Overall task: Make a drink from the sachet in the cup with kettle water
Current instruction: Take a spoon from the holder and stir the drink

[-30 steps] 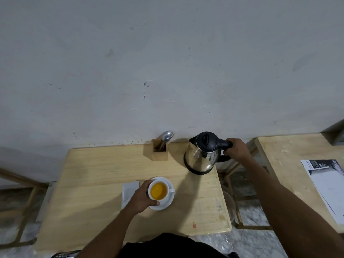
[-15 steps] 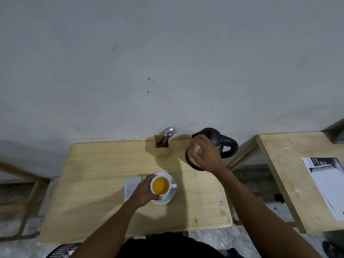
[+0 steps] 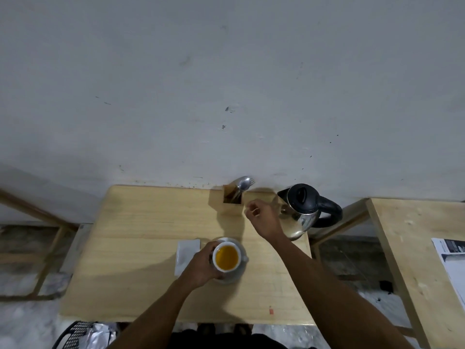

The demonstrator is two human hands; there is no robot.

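Observation:
A white cup (image 3: pixel 226 256) full of orange drink stands on a white saucer (image 3: pixel 239 273) near the middle of the wooden table (image 3: pixel 141 248). My left hand (image 3: pixel 201 265) grips the cup's left side. My right hand (image 3: pixel 261 215) hovers with loosely curled fingers and nothing in it, between the wooden cutlery holder (image 3: pixel 232 200) and the steel kettle (image 3: pixel 302 210). The kettle, with its black lid and handle, stands at the table's back right corner. A white sachet (image 3: pixel 186 253) lies flat just left of the saucer.
Spoons and a fork (image 3: pixel 244 183) stick up from the holder by the wall. A second wooden table (image 3: pixel 415 248) with a printed sheet (image 3: pixel 453 258) stands to the right across a gap. A black basket (image 3: pixel 83 336) sits on the floor at the lower left.
My right hand let go of the kettle's handle and moved left across the kettle to a spot beside the cutlery holder. The left hand stays on the cup.

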